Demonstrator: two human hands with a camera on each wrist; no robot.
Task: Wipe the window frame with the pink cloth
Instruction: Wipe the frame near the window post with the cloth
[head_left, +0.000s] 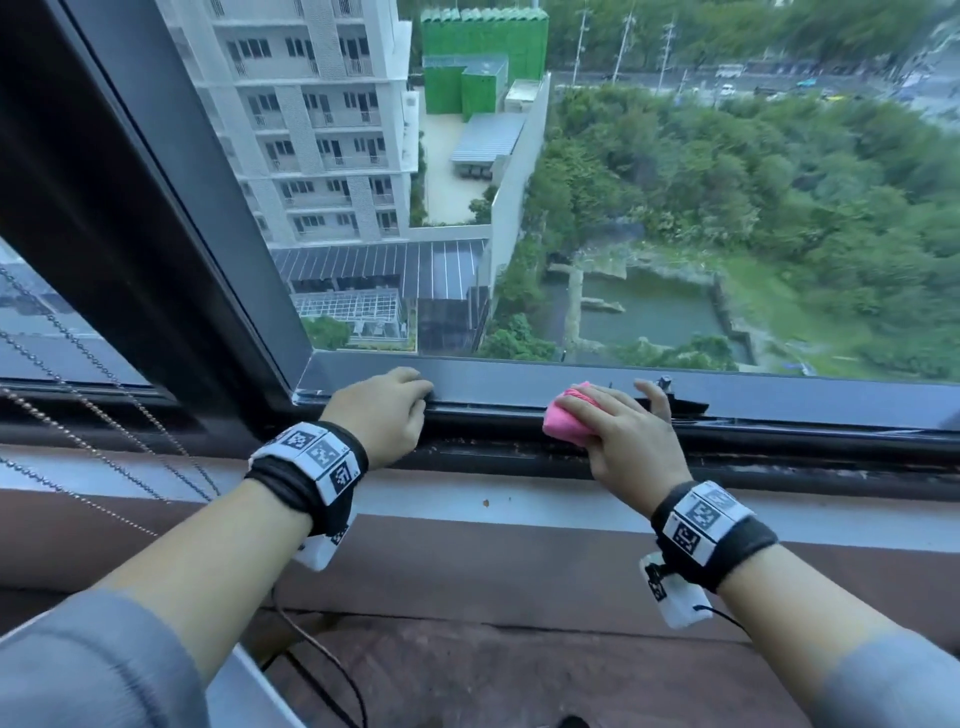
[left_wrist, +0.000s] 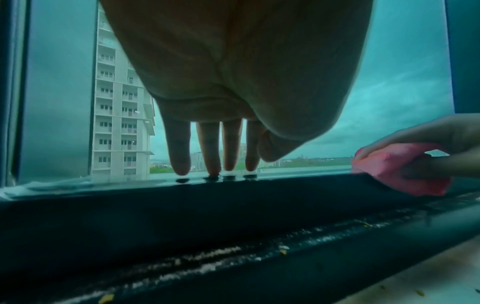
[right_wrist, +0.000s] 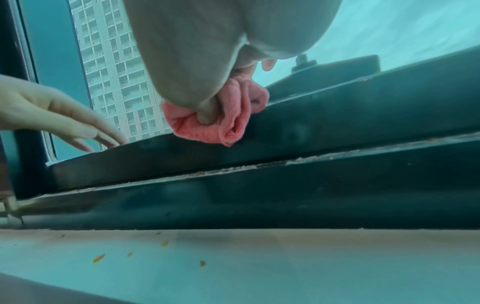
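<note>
Head view: a pink cloth (head_left: 566, 415) is seen bunched on the bottom rail of the window frame (head_left: 519, 376).
Right hand (head_left: 631, 436): fingers and thumb are curled round the cloth, which is pressed on the rail.
Left hand (head_left: 382, 410): straight fingers (left_wrist: 179, 152) are rested on the rail near its left corner; nothing is held.
Sill (right_wrist: 259, 257): small yellowish flecks, possibly debris, are scattered.
Bead chains (head_left: 78, 332): hung at left.

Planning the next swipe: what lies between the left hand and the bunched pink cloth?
Only bare dark window frame rail between left hand and pink cloth, shown in the head view.
</note>
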